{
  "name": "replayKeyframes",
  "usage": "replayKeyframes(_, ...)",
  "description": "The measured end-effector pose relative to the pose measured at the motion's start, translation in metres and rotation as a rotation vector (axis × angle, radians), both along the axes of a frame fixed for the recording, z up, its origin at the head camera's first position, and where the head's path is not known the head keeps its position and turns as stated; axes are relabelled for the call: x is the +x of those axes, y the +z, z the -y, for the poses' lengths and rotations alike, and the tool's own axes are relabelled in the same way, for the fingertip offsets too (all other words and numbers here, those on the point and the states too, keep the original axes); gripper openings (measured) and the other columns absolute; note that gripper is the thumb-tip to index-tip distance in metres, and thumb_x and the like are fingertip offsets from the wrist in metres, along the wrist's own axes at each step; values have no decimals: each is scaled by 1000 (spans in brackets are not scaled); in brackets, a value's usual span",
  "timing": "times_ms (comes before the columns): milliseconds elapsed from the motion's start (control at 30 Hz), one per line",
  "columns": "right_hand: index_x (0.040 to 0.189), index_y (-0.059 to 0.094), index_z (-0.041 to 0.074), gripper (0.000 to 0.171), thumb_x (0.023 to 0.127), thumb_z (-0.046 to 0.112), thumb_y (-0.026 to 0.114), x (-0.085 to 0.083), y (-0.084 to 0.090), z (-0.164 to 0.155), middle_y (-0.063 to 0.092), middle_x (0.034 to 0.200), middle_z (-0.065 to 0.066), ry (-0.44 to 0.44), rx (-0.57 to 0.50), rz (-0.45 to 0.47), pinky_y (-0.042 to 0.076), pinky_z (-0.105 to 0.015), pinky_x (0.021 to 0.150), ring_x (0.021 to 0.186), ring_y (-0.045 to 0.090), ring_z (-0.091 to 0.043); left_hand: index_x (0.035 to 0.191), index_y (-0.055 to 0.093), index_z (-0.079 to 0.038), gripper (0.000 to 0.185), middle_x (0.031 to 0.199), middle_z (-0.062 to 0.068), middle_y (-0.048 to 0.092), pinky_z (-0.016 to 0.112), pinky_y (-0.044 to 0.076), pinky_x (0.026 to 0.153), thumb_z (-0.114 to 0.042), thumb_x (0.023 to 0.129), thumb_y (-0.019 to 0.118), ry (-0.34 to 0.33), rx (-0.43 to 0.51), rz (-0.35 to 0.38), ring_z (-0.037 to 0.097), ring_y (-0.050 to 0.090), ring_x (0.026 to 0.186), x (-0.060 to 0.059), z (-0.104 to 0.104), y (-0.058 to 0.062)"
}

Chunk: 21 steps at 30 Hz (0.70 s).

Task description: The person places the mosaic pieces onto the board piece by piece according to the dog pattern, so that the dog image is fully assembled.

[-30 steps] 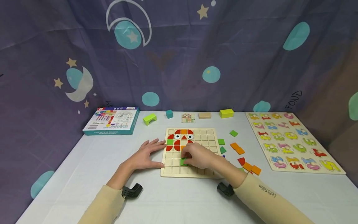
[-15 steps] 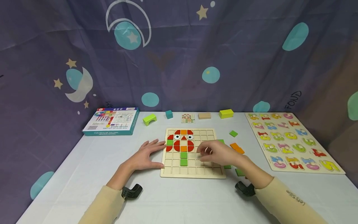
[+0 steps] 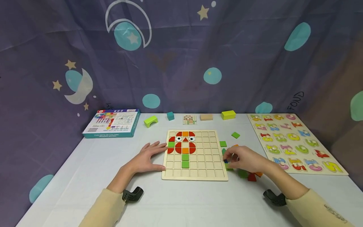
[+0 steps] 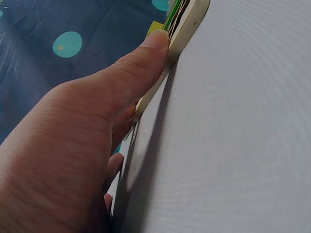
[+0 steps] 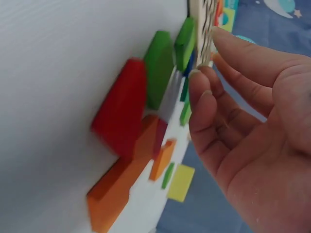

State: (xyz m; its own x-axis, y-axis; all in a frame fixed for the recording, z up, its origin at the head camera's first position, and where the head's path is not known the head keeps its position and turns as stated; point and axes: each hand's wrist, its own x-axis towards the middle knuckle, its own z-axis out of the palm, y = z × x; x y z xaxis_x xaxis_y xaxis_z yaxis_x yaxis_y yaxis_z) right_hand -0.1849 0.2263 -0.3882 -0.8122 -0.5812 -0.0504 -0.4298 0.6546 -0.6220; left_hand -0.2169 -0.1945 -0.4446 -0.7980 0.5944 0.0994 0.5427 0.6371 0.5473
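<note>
A square wooden grid board (image 3: 198, 173) lies flat on the table. Red, orange and green tiles and two eye tiles (image 3: 178, 139) fill part of its upper left. Two green square tiles (image 3: 185, 160) run in a column below them. My left hand (image 3: 144, 160) rests spread at the board's left edge, thumb and fingertips against the rim. Beyond the board's right edge, my right hand (image 3: 244, 159) hovers over loose tiles, thumb and fingers apart. A small dark blue piece (image 3: 226, 161) shows between its fingertips in the head view. The right wrist view shows no piece gripped.
Loose red (image 5: 124, 107), green (image 5: 159, 70) and orange tiles (image 5: 116, 187) lie under and beside my right hand. Farther right is a number puzzle board (image 3: 297, 145). Along the back stand a box (image 3: 112, 123), several blocks (image 3: 228, 115) and a small pattern card (image 3: 189, 119).
My right hand has left the lower green tile on the grid and moved right, past the board's edge to the loose tiles. My left hand has stayed at the board.
</note>
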Motion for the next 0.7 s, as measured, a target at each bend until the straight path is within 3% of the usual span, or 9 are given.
replayKeyframes(300, 105, 69, 8, 28, 82, 9, 84, 6, -6, -2, 64, 95, 6, -28, 79, 1, 53, -28, 71, 79, 55, -12, 148, 54, -13, 83, 157, 0, 42, 58, 6, 120, -52, 80, 82, 0, 2, -7, 30, 22, 151, 0, 1, -1)
replayKeyframes(700, 102, 68, 11, 25, 82, 8, 84, 10, -4, 3, 60, 89, 8, -33, 144, -11, 51, -27, 71, 79, 53, -12, 148, 54, -14, 82, 158, -1, 41, 57, 5, 120, -52, 80, 82, -1, 9, 3, 29, 21, 151, 1, 1, -1)
